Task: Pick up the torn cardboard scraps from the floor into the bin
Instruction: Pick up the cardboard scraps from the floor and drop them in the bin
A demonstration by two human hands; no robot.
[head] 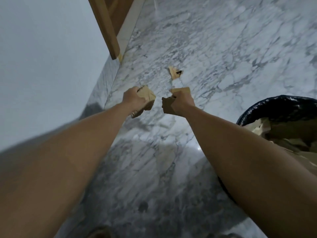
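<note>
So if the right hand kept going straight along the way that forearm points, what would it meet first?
Probably the loose cardboard scrap on the marble floor just beyond the right hand, which already grips cardboard. Depth is unclear, so the hand might pass above it.

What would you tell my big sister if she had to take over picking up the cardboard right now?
Left hand: grips a cardboard scrap.
Right hand: grips another torn piece.
One small printed scrap lies on the marble floor, just beyond both hands.
The bin, lined with a black bag, stands to the right and already holds cardboard.
Done: some scraps binned, two in hand.
Left: drop both held pieces into the bin, then fetch the last visible scrap.
</note>
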